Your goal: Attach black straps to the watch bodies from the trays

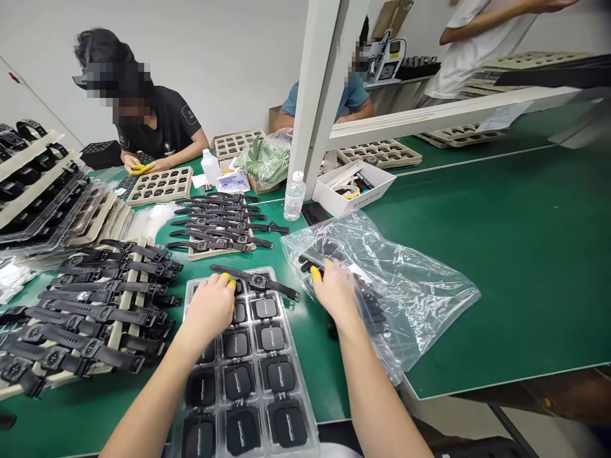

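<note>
My left hand (pixel 212 304), with yellow finger covers, is closed at the far left part of a clear plastic tray (pixel 292 331). Its fingertips meet the strap of a black smartwatch (pixel 258 280), which extends across the tray's far end with its round sensor side up. Square black pieces (pixel 272 338) with pale lettering fill the tray's compartments. To the right, my right hand (pixel 337 289) reaches to the mouth of a clear plastic bag (pixel 420 299). Its yellow-covered thumb and finger close on a black watch strap (pixel 312 257); more dark straps show through the film.
Trays of black watches (pixel 102 312) stand at left, below stacked trays (pixel 38 191). Another watch-laden tray (pixel 222 222) lies ahead. A water bottle (pixel 294 197) and white box (pixel 353 187) stand by a white post (pixel 315 95). A co-worker (pixel 157 121) sits across the green table.
</note>
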`<state>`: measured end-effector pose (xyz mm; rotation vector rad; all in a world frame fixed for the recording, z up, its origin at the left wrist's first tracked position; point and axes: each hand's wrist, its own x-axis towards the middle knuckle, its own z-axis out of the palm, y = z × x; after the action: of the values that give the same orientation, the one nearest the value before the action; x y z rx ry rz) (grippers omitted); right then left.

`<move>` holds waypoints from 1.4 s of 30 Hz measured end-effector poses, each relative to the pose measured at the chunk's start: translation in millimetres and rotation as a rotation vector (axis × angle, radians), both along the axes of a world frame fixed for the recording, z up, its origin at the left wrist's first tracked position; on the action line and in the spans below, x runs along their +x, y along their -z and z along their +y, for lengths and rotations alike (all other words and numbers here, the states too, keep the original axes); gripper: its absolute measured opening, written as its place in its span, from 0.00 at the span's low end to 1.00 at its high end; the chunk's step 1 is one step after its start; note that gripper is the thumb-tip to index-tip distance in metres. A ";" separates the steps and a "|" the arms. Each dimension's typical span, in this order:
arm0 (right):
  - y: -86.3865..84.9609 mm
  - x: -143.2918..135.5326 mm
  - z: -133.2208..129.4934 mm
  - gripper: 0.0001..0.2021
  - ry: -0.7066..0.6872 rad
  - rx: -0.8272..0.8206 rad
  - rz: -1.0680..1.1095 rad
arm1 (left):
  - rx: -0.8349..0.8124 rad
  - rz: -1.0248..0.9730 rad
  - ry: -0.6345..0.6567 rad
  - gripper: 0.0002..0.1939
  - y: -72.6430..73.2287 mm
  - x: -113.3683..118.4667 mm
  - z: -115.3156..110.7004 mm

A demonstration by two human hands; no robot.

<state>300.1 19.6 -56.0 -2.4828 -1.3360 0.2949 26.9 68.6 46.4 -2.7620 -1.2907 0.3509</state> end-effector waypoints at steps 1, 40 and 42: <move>-0.3 5.9 0.3 0.26 0.027 -0.009 -0.020 | 0.002 0.007 -0.004 0.16 0.2 0.1 0.7; -50.0 -68.5 -35.0 0.16 -0.591 0.200 2.083 | -0.415 -1.099 -0.114 0.12 20.2 14.7 -4.3; -48.1 -78.9 -38.4 0.17 -0.574 0.162 2.081 | -0.431 -1.080 -0.020 0.15 33.9 17.8 -6.0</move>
<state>221.2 -18.7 -7.9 -0.4824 -0.7211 1.9056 44.7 62.6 12.5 -3.4075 -1.4865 -1.1634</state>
